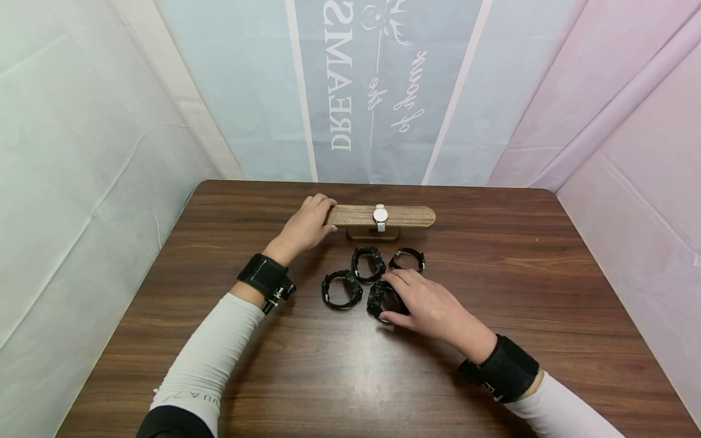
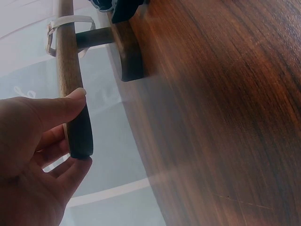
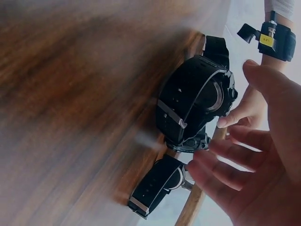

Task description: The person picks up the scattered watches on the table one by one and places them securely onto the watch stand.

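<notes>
1. The left end of the wooden stand is gripped by the left hand; its thumb is laid along one side of the bar, and the other fingers are set against the opposite side and the tip. A black wristband is worn above that hand.
2. On the near side of the stand, toward its left end, the leftmost black watch is placed, its strap closed in a loop, untouched by any fingers.
3. Nearer to the stand, in front of its base, the middle black watch is set, also looped.
4. Around the middle of the stand's bar the white watch is fastened, its dial turned upward, well apart from the left fingertips.
5. In front of the stand, farther out than the middle watch, the nearest black watch is found between the thumb and fingers of the right hand. These are spread apart and only slightly bent; whether the watch is touched cannot be told.
6. Before the stand's right half, the small black watch is seen just beyond the right fingers.
</notes>
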Tool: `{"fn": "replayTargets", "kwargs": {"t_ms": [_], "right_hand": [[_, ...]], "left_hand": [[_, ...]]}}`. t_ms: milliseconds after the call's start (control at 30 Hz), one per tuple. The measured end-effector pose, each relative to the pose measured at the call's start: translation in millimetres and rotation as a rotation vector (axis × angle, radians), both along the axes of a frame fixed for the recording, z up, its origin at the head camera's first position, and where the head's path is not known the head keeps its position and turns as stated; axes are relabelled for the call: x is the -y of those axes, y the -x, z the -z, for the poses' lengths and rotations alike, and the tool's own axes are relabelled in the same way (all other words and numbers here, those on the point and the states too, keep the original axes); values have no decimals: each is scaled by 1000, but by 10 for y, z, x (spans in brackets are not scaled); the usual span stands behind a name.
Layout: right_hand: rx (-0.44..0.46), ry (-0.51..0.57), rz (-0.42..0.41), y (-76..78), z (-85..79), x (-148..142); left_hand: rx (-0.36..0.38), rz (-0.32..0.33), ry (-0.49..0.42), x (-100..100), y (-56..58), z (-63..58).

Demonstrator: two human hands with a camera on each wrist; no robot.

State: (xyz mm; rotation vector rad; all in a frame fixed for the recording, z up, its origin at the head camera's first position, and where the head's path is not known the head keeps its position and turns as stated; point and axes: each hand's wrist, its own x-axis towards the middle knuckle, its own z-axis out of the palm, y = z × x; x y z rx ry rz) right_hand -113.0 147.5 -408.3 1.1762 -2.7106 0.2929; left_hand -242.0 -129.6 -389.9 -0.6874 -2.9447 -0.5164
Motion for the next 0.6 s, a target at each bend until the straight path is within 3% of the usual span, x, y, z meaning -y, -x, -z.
{"fn": "replayTargets", "kwargs": {"t_ms": [600], "right_hand": [[130,-33,77,-17,145,1]], "left_hand": [[1,0,10,4,17,-5]]}}
